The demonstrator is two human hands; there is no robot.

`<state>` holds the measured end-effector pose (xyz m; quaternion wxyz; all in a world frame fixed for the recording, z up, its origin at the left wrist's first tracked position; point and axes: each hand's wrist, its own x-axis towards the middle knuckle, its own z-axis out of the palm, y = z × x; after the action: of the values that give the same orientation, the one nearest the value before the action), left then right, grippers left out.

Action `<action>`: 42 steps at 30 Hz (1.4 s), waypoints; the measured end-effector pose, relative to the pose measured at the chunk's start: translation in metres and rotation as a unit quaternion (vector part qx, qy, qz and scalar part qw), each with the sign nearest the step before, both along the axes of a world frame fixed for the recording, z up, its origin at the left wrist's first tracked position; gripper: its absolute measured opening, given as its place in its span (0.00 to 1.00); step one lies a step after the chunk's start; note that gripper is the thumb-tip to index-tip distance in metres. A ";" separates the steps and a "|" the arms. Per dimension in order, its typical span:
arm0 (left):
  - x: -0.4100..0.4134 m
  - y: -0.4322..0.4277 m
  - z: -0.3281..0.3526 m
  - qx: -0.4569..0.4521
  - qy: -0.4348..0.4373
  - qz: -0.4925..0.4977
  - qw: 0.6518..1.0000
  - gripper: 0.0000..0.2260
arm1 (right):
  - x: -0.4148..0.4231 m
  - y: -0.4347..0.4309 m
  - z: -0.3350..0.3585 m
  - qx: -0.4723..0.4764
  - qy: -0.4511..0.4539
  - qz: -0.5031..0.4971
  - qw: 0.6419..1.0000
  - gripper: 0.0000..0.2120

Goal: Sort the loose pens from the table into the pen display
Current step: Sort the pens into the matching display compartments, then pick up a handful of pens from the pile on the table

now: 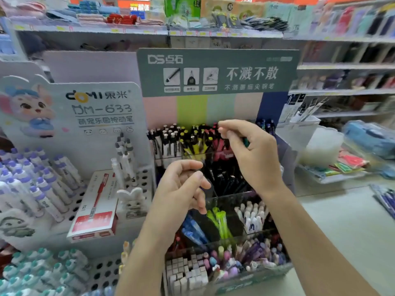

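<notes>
Right hand (252,152) pinches one pen (245,142), mostly hidden by its fingers, above the back row of the pen display (252,278), centre frame. Left hand (181,189) hovers lower, fingers loosely curled, nothing seen in it. Judgement: match the barrel to its compartment first, lower it upright, and let go only once seated. More loose pens (384,201) lie on the worktop (342,221), right edge.

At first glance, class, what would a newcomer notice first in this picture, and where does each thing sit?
Two hands fill the middle: the right hand pinches a pen over the back row of the pen display, and the left hand hovers lower, fingers curled. Behind them stands a grey-green sign with white lettering. A red box lies to the left.
</notes>
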<state>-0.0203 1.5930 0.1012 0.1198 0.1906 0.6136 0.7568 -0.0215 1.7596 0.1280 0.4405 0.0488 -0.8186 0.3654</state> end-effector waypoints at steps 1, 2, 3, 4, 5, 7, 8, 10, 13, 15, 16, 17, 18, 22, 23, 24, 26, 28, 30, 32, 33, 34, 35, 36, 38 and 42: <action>0.006 0.014 -0.002 -0.015 0.004 -0.015 1.000 0.06 | 0.012 0.011 -0.006 -0.019 -0.007 -0.001 1.000 0.10; 0.013 0.030 -0.006 -0.030 0.007 -0.030 0.999 0.06 | 0.025 0.025 -0.014 -0.036 -0.019 -0.004 0.999 0.10; 0.021 0.048 -0.011 -0.042 0.006 -0.046 0.998 0.06 | 0.039 0.039 -0.024 -0.052 -0.037 -0.011 0.998 0.10; 0.029 0.068 -0.016 -0.050 0.001 -0.064 0.997 0.06 | 0.054 0.056 -0.035 -0.068 -0.060 -0.020 0.996 0.10; 0.039 0.090 -0.022 -0.056 -0.008 -0.085 0.995 0.06 | 0.070 0.074 -0.046 -0.083 -0.085 -0.033 0.992 0.10; 0.060 0.142 -0.035 -0.067 -0.036 -0.127 0.989 0.05 | 0.104 0.117 -0.071 -0.112 -0.135 -0.065 0.982 0.10; 0.071 0.169 -0.043 -0.075 -0.050 -0.145 0.985 0.05 | 0.122 0.141 -0.083 -0.127 -0.160 -0.085 0.975 0.09; 0.093 0.226 -0.062 -0.096 -0.072 -0.174 0.977 0.04 | 0.160 0.191 -0.105 -0.158 -0.215 -0.125 0.956 0.09; 0.128 0.306 -0.095 -0.126 -0.101 -0.209 0.965 0.05 | 0.220 0.265 -0.134 -0.205 -0.294 -0.172 0.918 0.10; 0.153 0.354 -0.116 -0.148 -0.117 -0.231 0.955 0.05 | 0.259 0.313 -0.151 -0.230 -0.330 -0.200 0.893 0.10; 0.164 0.376 -0.125 -0.157 -0.124 -0.239 0.950 0.05 | 0.276 0.335 -0.158 -0.240 -0.340 -0.214 0.884 0.10; 0.174 0.397 -0.133 -0.168 -0.133 -0.244 0.946 0.05 | 0.292 0.356 -0.163 -0.250 -0.345 -0.228 0.876 0.10; 0.184 0.418 -0.141 -0.179 -0.143 -0.247 0.941 0.05 | 0.305 0.377 -0.168 -0.259 -0.348 -0.242 0.868 0.10; 0.205 0.487 -0.167 -0.227 -0.158 -0.254 0.927 0.05 | 0.336 0.443 -0.178 -0.312 -0.350 -0.265 0.843 0.10; 0.206 0.504 -0.173 -0.234 -0.158 -0.247 0.927 0.05 | 0.338 0.459 -0.180 -0.321 -0.349 -0.265 0.840 0.10; 0.205 0.522 -0.179 -0.241 -0.154 -0.237 0.928 0.05 | 0.338 0.474 -0.184 -0.329 -0.348 -0.264 0.837 0.10; 0.201 0.560 -0.193 -0.261 -0.139 -0.208 0.932 0.05 | 0.337 0.506 -0.191 -0.343 -0.350 -0.257 0.833 0.10; 0.194 0.599 -0.214 -0.281 -0.123 -0.178 0.935 0.05 | 0.335 0.537 -0.200 -0.356 -0.358 -0.252 0.825 0.09; 0.185 0.640 -0.235 -0.305 -0.100 -0.150 0.935 0.07 | 0.333 0.571 -0.210 -0.364 -0.364 -0.257 0.818 0.09; 0.176 0.680 -0.251 -0.345 -0.065 -0.121 0.929 0.12 | 0.328 0.607 -0.218 -0.371 -0.384 -0.262 0.804 0.09; 0.173 0.697 -0.255 -0.368 -0.045 -0.102 0.923 0.14 | 0.326 0.624 -0.220 -0.377 -0.395 -0.262 0.796 0.09; 0.169 0.712 -0.259 -0.388 -0.020 -0.079 0.918 0.16 | 0.323 0.639 -0.223 -0.382 -0.402 -0.261 0.790 0.09; 0.167 0.724 -0.262 -0.405 0.009 -0.061 0.912 0.17 | 0.320 0.653 -0.225 -0.387 -0.404 -0.261 0.787 0.10; 0.165 0.735 -0.264 -0.418 0.035 -0.048 0.906 0.19 | 0.316 0.666 -0.228 -0.393 -0.404 -0.260 0.784 0.10; 0.163 0.753 -0.268 -0.447 0.071 -0.028 0.891 0.22 | 0.307 0.684 -0.233 -0.409 -0.404 -0.251 0.779 0.10; 0.165 0.772 -0.277 -0.520 0.132 -0.002 0.844 0.28 | 0.285 0.708 -0.243 -0.426 -0.408 -0.230 0.774 0.10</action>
<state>0.1443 2.3646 -0.1760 0.1210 0.1999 0.9267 0.2944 0.2630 2.4674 -0.1146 0.1117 -0.4872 -0.6691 0.5499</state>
